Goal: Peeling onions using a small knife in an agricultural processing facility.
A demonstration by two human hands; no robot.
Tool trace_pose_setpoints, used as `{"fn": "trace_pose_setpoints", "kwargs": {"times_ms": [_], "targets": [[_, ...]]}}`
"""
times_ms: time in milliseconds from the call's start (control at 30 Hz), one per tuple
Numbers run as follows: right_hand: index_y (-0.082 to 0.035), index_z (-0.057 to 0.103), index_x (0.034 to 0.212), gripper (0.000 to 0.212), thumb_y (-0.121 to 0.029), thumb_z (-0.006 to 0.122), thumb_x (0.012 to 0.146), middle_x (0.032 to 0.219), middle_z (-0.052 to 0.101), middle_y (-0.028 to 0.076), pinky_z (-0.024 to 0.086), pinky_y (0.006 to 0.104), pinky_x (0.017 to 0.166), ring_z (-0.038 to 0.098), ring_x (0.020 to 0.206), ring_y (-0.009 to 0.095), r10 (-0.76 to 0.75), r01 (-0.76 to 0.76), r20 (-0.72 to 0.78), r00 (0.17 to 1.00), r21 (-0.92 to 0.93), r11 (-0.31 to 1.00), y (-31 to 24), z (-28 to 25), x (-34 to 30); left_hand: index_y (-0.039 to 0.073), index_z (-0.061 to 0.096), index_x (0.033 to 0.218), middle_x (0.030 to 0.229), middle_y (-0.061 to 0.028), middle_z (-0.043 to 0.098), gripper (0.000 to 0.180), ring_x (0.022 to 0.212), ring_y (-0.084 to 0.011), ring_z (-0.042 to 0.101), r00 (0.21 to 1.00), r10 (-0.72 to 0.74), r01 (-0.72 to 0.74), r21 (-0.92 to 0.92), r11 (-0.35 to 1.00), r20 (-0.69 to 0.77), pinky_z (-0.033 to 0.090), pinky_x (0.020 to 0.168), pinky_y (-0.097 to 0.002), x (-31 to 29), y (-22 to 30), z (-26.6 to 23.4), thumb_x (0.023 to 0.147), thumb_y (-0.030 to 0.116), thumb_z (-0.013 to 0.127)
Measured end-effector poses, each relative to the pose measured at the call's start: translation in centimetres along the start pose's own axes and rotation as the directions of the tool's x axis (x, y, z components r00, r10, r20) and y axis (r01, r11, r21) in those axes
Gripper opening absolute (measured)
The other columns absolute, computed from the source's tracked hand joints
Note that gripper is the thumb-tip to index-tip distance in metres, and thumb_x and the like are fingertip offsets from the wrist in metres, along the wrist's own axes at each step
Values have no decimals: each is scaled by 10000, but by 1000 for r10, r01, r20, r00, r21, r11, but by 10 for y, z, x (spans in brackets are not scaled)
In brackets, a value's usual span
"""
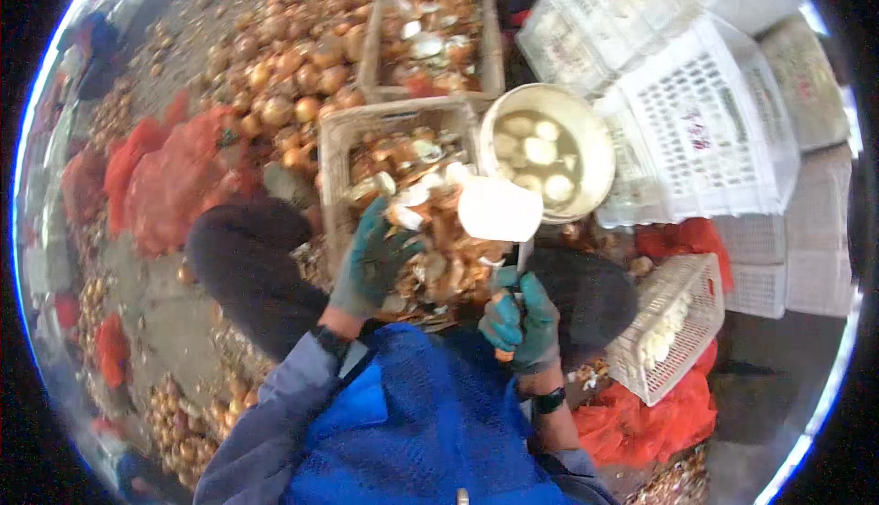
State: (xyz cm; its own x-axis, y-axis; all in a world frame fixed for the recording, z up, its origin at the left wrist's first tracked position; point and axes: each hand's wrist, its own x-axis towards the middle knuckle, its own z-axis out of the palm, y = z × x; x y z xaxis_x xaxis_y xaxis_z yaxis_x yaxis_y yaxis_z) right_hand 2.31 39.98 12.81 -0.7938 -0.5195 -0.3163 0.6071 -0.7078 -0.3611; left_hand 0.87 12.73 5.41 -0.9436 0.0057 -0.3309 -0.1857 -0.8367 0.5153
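My right hand (526, 322), in a teal work glove, grips a cleaver (499, 209). Its broad blade is bright with glare and points away from me, reaching over the bucket's near rim. My left hand (377, 253), gloved alike, hovers over the near crate (331, 171) with its fingers apart. Pale onion pieces and skins (407, 215) lie at its fingertips; motion blur hides whether it touches them. This crate between my knees is full of brown peels and onion scraps (439, 271). To its right stands a cream bucket (600, 162) with peeled onions (540, 150) in liquid.
Beyond is another crate (369, 56) of peelings. Unpeeled onions (302, 75) are heaped at the far left beside red mesh sacks (183, 175). White plastic crates (705, 130) stack up on the right. A tilted basket (682, 349) with pale pieces rests on red mesh (650, 423).
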Motion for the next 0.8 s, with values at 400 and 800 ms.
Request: {"fn": "trace_pose_setpoints", "kwargs": {"times_ms": [400,800], "targets": [[-33,612,1338,380,-350,548,1140,749,493,-53,369,244,421,395,482,66,-830,758,-57,555,-375,533,-189,121,-46,153,481,1602,1459,-108,591,540,1266,-300,634,998,-56,53,112,992,23,524,1096,-466,-5,-8,-39,1114,361,578],[11,706,1204,347,-301,603,1093,765,626,0,372,232,439,500,518,58,-967,112,121,224,-989,-98,-323,64,-87,120,439,1617,1412,-138,606,584,1180,-300,663,984,-33,60,150,987,-174,551,1047,-441,-12,0,-37,1106,347,608]]}}
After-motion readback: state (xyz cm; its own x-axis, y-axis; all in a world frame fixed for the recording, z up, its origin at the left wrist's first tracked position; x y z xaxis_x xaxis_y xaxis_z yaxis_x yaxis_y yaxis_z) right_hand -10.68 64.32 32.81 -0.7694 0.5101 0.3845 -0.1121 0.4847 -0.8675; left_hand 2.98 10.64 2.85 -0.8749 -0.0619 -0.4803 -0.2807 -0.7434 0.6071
